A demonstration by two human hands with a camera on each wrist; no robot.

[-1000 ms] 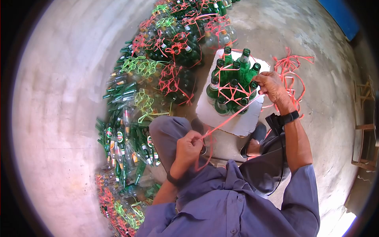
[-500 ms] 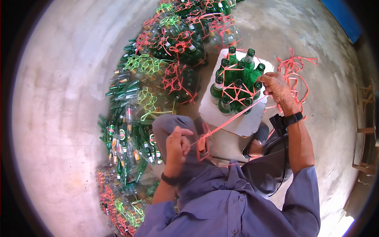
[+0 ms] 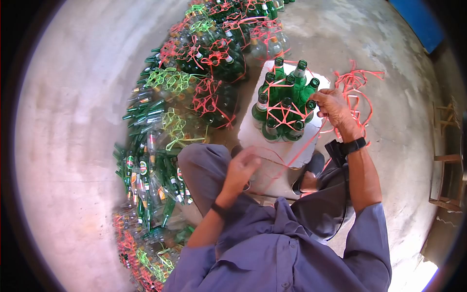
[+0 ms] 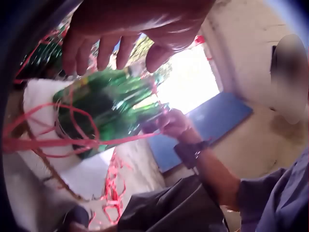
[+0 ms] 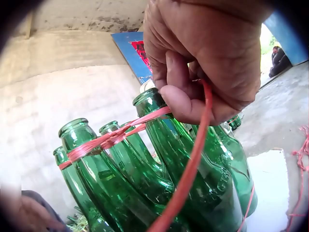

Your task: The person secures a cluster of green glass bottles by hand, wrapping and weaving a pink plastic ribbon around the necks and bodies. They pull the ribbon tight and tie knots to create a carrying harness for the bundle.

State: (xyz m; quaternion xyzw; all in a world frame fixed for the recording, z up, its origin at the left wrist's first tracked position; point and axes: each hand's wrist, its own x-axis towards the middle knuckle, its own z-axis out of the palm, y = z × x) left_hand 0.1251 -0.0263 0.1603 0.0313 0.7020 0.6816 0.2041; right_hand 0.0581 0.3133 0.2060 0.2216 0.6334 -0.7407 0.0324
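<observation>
My right hand [image 3: 336,108] pinches red plastic twine [image 5: 193,164] between curled fingers, right at the neck of a green glass bottle [image 5: 164,128]. This bottle belongs to an upright cluster whose necks are laced with twine. Beneath the cluster lies a white block [image 3: 301,148]. Blurred in the head view, my left hand [image 3: 241,171] is over the near left side of the block with fingers extended. Its spread fingers [image 4: 104,50] hold nothing in the left wrist view. From the right hand, the twine's length hangs down across the block's front.
Many tied and loose bottles [image 3: 165,124] crowd the floor along the left wall. A tangle of red twine [image 3: 357,85] lies on the floor right of the block. Wooden furniture [image 3: 446,180] stands at the far right. My knees flank the block's near side.
The left hand has let go of the twine it held taut, then moved forward and right toward the block. The twine has dropped slack. The right hand has stayed at the bottle neck.
</observation>
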